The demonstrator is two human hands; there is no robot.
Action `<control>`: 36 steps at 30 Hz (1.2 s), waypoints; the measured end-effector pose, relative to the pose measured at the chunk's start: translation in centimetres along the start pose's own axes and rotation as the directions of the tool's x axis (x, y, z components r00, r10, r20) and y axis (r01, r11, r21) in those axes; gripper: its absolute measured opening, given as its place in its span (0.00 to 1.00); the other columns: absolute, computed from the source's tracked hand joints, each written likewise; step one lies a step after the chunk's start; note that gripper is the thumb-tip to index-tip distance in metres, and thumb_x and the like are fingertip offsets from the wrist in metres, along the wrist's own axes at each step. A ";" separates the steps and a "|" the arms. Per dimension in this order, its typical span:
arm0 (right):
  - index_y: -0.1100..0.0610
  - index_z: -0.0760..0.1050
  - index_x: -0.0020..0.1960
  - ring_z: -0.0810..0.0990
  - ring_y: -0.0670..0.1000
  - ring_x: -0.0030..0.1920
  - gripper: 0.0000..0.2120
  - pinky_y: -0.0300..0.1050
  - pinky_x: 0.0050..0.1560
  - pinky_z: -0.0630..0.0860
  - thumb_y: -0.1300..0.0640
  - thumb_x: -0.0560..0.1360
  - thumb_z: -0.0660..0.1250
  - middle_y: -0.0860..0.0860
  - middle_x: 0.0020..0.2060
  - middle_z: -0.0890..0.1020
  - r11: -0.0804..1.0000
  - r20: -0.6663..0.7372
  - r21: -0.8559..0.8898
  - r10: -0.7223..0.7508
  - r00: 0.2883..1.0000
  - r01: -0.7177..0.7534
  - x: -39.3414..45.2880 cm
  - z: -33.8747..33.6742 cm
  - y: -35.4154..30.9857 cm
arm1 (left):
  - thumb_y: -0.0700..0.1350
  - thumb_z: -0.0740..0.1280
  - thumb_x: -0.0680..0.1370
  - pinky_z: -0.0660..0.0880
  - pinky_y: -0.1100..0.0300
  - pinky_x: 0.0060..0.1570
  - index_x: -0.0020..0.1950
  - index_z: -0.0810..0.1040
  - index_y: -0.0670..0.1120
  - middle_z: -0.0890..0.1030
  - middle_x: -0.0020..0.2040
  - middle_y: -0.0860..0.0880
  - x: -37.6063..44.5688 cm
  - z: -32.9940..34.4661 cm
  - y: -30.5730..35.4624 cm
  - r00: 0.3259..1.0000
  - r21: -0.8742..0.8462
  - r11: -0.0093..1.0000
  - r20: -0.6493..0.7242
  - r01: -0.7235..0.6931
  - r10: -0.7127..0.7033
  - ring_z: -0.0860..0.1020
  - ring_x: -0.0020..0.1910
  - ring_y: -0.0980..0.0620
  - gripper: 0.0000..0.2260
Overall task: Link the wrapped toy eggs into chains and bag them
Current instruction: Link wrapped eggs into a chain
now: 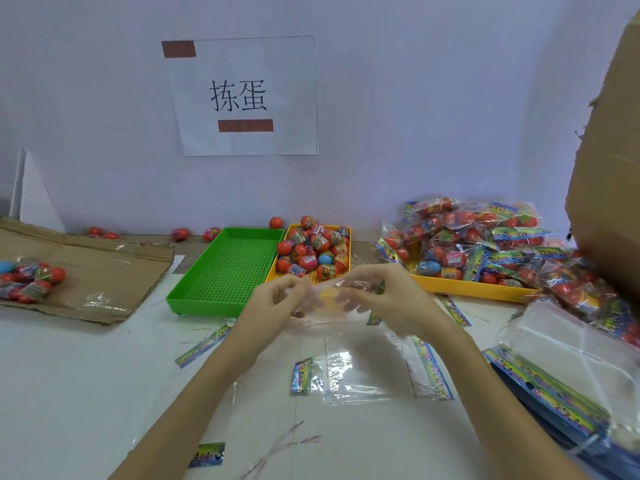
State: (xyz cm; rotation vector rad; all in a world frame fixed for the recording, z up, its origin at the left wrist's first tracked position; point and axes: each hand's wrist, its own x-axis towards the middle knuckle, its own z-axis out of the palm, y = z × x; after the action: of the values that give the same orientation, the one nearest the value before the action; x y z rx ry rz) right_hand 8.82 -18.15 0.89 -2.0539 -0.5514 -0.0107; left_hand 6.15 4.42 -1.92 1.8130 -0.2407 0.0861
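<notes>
left hand (277, 292) and right hand (384, 292) pinching a clear bag (329, 299), long axis left-right, just before the yellow tray (313, 277)

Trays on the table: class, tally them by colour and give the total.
Green tray: 1, with nothing in it.
Yellow trays: 2, one beside the green tray holding loose eggs, one further right under the bagged eggs.
Total: 3 trays.

Glossy clear plastic bag (343, 379); perforated green plastic tray (225, 268); matt creased cardboard sheet (104, 268); shiny eggs (313, 251).
</notes>
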 end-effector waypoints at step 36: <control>0.60 0.83 0.55 0.88 0.54 0.39 0.09 0.44 0.37 0.84 0.64 0.83 0.63 0.50 0.38 0.88 0.858 -0.410 0.514 0.225 0.884 0.020 0.2 1.5 -1.3 | 0.61 0.72 0.72 0.76 0.66 0.43 0.57 0.81 0.51 0.83 0.46 0.54 -0.3 0.8 0.1 0.984 0.185 0.976 -0.117 -0.111 0.134 0.80 0.42 0.58 0.19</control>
State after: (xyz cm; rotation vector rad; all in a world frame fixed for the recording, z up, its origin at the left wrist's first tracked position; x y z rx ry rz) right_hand 8.22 -16.30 1.23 -1.4840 -0.1154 -0.2565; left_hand 5.82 3.61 -2.07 1.9601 -0.2599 0.3205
